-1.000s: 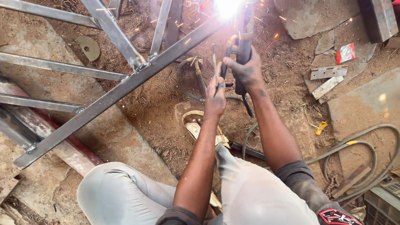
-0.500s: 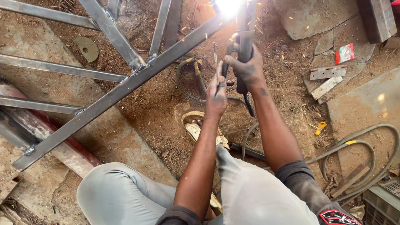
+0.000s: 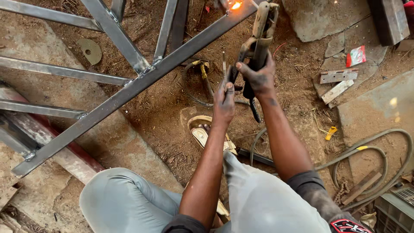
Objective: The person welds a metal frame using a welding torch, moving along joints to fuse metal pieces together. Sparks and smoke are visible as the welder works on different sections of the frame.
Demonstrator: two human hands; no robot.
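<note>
The right hand is closed around the electrode holder, which stands upright just below the glowing weld spot on the diagonal bar of the steel frame. The left hand pinches a thin welding rod upright between its fingertips, close beside the holder. For a sound fit, the rod should be seated squarely in the holder's clamp, with both hands kept off the hot joint and the cable lying slack on the dirt floor.

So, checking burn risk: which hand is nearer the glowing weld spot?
Right. The right hand grips the electrode holder just below the glowing weld spot; the left hand sits lower, holding a thin rod.
</note>
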